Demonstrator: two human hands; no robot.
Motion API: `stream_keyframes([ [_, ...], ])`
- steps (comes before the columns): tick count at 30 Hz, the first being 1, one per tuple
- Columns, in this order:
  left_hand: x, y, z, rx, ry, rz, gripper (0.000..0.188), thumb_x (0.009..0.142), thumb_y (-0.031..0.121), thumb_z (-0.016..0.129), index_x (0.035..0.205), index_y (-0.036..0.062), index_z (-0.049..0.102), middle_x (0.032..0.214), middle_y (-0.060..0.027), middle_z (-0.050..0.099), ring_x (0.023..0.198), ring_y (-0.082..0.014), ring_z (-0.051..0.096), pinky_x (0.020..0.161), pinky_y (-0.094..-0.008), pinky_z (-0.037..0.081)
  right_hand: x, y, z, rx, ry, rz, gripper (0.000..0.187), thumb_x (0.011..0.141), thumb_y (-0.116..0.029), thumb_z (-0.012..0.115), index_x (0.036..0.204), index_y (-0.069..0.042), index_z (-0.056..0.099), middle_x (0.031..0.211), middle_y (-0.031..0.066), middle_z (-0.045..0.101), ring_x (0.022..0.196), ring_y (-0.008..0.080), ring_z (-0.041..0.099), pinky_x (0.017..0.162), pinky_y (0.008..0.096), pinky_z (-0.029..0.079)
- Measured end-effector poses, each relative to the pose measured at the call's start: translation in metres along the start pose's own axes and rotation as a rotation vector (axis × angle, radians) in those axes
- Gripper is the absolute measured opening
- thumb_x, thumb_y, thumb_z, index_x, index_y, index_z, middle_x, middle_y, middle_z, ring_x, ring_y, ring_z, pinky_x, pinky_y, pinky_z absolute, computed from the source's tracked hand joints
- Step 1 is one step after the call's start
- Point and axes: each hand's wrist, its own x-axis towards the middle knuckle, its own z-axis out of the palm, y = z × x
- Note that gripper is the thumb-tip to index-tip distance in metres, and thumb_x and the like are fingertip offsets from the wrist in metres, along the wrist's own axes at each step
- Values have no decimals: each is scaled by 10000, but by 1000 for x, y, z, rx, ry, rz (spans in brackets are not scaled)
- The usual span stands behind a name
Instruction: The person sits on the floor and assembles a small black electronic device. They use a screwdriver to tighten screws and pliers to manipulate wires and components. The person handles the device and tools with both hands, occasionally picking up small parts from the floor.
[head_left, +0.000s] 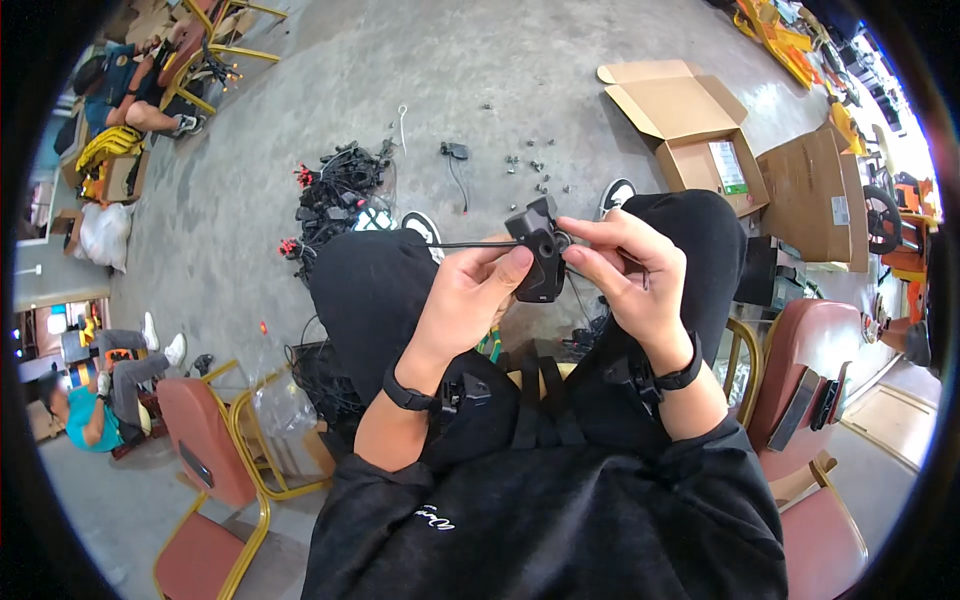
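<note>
My left hand (455,305) is closed round a small black plastic device (538,282), its thumb pressed on the front. The device is held between my knees and has a round hole and a blocky head at its top. A thin black cable (465,245) runs from it to the left. The thumb and index finger of my right hand (640,280) pinch a small round part (563,241) at the device's upper right side; the fingers partly cover it. A thin dark wire shows by the right fingers.
A heap of black cables and connectors (345,190) lies by my left shoe. Ahead are a small black cabled piece (454,151) and several tiny dark parts (536,165). An open cardboard box (680,105) lies ahead right. Red chairs (205,440) stand behind; two people sit at the left.
</note>
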Motion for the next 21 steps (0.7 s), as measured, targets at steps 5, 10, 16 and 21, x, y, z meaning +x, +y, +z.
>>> stream_keyframes([
  [5,2,-7,-15,-104,-142,-47,259,943,260,599,947,2,624,567,63,426,463,-17,339,423,-213,240,0,0,-3,-113,26,-297,318,684,-14,793,988,-68,719,615,8,455,531,97,431,481,237,352],
  [10,1,-13,-14,-91,-138,12,211,936,211,609,899,3,622,576,29,441,475,-50,370,435,-231,273,-5,1,-3,-126,2,-411,348,644,63,780,970,-37,710,626,11,460,532,119,440,462,254,361],
  [16,2,-14,-7,11,-166,138,321,937,345,570,969,26,582,535,59,302,433,-54,264,428,-238,212,-6,-2,-8,-253,-43,-489,418,665,-6,773,1068,-77,687,622,15,387,518,152,413,453,283,366],
  [21,3,-16,-9,-9,-196,142,359,940,350,565,1044,6,577,539,55,305,439,-53,261,432,-236,215,-7,1,-11,-288,-84,-509,484,649,-2,740,1123,-67,667,620,10,368,522,155,410,455,288,364],
])
